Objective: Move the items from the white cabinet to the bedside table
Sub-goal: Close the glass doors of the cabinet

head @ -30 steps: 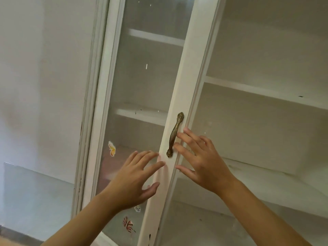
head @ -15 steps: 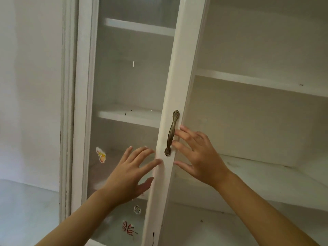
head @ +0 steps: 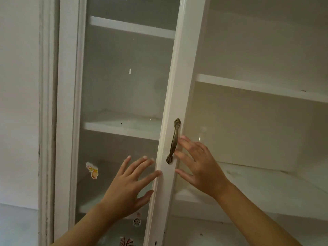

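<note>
A white cabinet fills the view, and its glass-paned door (head: 179, 86) has a bronze handle (head: 173, 141). My left hand (head: 127, 185) lies with fingers spread on the glass side of the door, fingertips at the frame's edge. My right hand (head: 200, 166) has straight fingers against the frame just right of the handle. Neither hand holds anything. The shelves (head: 257, 86) in sight carry no items. The bedside table is out of view.
Small stickers (head: 92, 170) are stuck on the glass pane. A plain white wall (head: 17, 86) runs along the left of the cabinet. The right side of the cabinet stands open, with a wide lower shelf (head: 266, 189).
The door has swung toward the cabinet under both hands, and the view has shifted slightly to the left. Both hands kept their places on the door frame.
</note>
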Available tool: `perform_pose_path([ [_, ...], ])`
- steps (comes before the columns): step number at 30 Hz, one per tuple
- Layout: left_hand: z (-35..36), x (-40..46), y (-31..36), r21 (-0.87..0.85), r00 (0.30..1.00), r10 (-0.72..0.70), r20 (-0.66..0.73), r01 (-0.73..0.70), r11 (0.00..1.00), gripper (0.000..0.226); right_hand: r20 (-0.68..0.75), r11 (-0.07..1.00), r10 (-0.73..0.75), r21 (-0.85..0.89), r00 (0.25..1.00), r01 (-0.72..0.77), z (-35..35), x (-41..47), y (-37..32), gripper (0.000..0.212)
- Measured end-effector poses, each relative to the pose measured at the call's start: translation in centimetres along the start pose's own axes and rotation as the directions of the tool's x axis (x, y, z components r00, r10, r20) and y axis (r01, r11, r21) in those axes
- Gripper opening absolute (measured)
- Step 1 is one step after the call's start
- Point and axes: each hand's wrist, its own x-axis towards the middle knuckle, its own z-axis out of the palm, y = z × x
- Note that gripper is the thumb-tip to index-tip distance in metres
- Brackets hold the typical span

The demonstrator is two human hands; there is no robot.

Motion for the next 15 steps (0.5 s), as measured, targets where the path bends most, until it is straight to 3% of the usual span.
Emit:
perform_pose_path([
  [15,0.6,0.1,-0.2,-0.087,1.000,-0.010,-0.015,0.009,0.996,0.056,0.061,0.996,0.079,0.029,0.995,-0.081,0.4,-0.4,-0.6,0.052],
])
